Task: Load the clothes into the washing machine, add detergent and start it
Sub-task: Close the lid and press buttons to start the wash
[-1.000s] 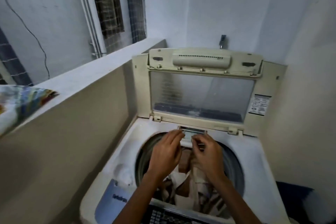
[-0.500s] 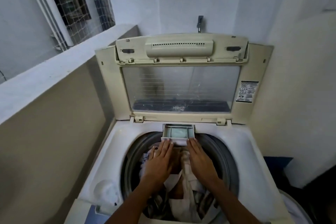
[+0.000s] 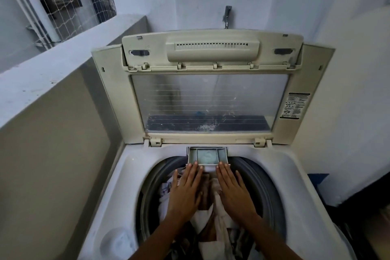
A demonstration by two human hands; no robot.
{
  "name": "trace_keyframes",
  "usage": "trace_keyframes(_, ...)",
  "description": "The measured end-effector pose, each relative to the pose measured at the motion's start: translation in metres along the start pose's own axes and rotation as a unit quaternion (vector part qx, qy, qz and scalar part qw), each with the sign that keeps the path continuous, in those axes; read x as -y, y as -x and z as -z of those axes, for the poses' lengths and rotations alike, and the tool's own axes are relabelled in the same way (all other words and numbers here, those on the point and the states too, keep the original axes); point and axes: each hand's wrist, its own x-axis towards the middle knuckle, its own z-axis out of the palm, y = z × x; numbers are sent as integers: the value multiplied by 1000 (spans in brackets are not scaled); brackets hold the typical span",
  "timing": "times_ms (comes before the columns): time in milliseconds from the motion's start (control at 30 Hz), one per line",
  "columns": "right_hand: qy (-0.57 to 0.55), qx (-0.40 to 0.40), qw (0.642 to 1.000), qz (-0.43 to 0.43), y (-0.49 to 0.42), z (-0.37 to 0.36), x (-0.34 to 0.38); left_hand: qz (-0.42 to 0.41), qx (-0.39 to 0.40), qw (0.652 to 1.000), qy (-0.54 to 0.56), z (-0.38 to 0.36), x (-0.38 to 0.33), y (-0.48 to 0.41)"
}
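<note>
Hands lie flat and side by side over the drum, at six o'clock of the detergent drawer (image 3: 207,156). Both the left hand (image 3: 185,190) and the right hand (image 3: 234,191) have straight, spread fingers gripping nothing; their fingertips press the drawer's front lip, which reads as pushing it shut, two hands keeping it square on its track. The drawer juts out from the back rim of the washing machine (image 3: 118,188), just under the hinge line, and its middle compartment holds something pale bluish, probably detergent, though I cannot tell for sure.

Clothes (image 3: 211,219), white and brown, already fill the drum beneath the wrists, so loading looks done. The lid (image 3: 211,99) stands upright at twelve o'clock, leaving drum and drawer open to reach.

Writing is scarce. A black-and-white label (image 3: 295,105) sits on the lid frame at about two o'clock, its print too small to read. A faint mirrored brand mark shows through the lid glass near its bottom edge, also unreadable.
</note>
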Motion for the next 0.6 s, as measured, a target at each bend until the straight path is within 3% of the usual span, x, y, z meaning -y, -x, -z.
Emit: trace_keyframes(600, 16, -2, 1000, -12, -28, -12, -7, -11, -87, 996, -4, -17, 18, -37)
